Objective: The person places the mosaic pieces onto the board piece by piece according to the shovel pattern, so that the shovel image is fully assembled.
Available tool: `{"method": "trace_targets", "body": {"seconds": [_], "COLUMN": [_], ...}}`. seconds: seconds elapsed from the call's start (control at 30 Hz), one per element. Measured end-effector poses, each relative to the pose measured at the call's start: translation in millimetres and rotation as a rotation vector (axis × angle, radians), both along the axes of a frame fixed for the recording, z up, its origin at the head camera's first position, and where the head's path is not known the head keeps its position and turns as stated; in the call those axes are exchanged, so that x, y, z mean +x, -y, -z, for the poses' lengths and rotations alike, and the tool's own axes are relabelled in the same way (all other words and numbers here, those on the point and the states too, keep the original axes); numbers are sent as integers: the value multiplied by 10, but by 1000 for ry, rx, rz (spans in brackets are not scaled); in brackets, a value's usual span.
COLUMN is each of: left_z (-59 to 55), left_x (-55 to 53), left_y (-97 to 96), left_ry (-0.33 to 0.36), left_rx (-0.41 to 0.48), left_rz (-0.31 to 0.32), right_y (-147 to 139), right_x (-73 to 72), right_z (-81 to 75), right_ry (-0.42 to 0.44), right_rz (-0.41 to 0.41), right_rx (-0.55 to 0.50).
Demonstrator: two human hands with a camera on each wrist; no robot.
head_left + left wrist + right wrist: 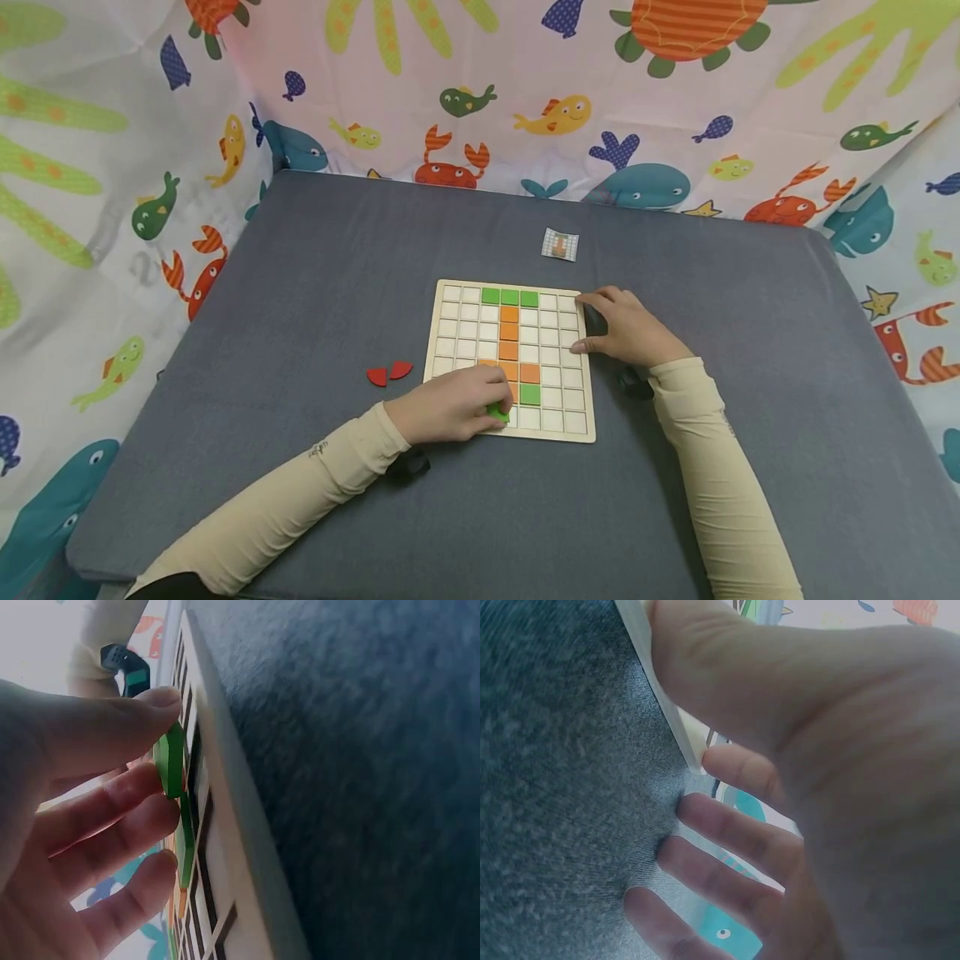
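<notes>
Near the bottom edge of a wooden grid board [591, 425], my left hand [450, 407] pinches a green tile [498, 413] between thumb and fingers. The left wrist view shows that green tile [171, 761] tilted close over the grid, with another green tile [186, 840] beyond it. My right hand [628, 327] touches the board's right side with thumb and index finger; its other fingers [727, 832] rest spread on the table. A column of orange tiles [509, 332] runs down the grid under a row of green tiles [509, 297]. My left hand hides the lower left cells.
Two red quarter-round pieces [377, 377] lie on the grey table [337, 267] left of the board. Behind the board is a small printed card [559, 245] with a grid pattern. Sea-animal fabric [495, 50] hangs around the table's back and sides.
</notes>
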State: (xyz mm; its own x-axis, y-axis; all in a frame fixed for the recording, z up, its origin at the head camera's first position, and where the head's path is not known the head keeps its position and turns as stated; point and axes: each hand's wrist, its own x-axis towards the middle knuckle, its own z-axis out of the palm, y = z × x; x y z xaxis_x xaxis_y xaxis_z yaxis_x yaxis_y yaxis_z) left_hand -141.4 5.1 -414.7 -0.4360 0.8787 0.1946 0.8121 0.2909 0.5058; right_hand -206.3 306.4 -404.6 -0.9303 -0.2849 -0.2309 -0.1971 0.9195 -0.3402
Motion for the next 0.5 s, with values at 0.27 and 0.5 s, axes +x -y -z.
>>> {"method": "trace_targets", "body": {"seconds": [0.27,0.5], "left_z": [30,54], "left_x": [2,-6], "left_y": [-18,-42], "left_ry": [-80,-56], "left_rx": [2,-8], "left_rz": [16,27], "right_y": [6,15], "right_x": [-5,0], "right_z": [5,-19], "right_ry": [-8,6], "right_rz": [-9,-9], "right_rx": [-5,-11]}}
